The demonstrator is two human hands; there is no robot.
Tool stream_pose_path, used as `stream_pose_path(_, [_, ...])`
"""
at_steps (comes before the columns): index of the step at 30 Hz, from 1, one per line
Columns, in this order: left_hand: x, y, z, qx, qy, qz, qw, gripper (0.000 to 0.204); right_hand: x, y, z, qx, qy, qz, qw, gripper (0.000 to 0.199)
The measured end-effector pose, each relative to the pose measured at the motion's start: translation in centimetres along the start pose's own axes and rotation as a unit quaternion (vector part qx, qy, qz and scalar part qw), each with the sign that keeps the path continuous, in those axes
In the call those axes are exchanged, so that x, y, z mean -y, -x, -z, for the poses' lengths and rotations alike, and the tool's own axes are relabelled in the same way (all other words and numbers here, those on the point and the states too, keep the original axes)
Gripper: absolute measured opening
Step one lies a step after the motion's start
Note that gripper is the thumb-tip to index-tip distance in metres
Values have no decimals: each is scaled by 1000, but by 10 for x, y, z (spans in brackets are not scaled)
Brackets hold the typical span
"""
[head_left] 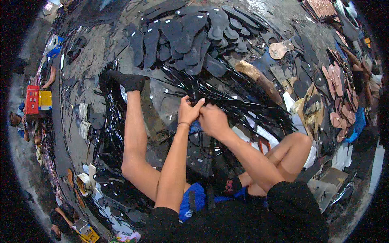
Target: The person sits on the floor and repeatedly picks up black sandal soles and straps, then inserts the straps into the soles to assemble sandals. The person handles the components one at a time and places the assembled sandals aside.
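Note:
In front of my body both hands meet, fingertips almost touching. My left hand (189, 111) is closed, its thumb pressed towards the curled fingers. My right hand (213, 121), slightly blurred, has its fingers bent in against the left thumb. What they pinch is too small and hidden to make out. Just beyond them spreads a bundle of shiny black strips (239, 103), with some strips running right up to the fingers. Farther off lies a heap of black sandal soles (184, 34), some with small white tags.
My bent legs frame the work area, the left foot in a black sock (129, 81). More black strips (108, 121) lie outside it. At right are pink flip-flops (337, 81), a tan sole (281, 49) and a brown roll (258, 79). Red and yellow boxes (33, 99) stand far left, near another person.

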State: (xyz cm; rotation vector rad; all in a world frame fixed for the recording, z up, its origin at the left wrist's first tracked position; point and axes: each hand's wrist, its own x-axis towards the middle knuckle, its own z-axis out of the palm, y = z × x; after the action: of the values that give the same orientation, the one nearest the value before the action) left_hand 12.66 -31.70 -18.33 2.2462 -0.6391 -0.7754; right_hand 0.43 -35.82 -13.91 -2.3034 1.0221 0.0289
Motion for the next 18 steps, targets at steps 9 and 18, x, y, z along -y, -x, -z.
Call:
stream_pose_path(9, [10, -45, -15, 40, 182, 106, 977, 42, -105, -65, 26, -41, 106, -30, 993, 24])
stream_pose_path(18, [17, -51, 105, 59, 351, 114, 928, 27, -204, -52, 149, -118, 231, -58, 964, 38])
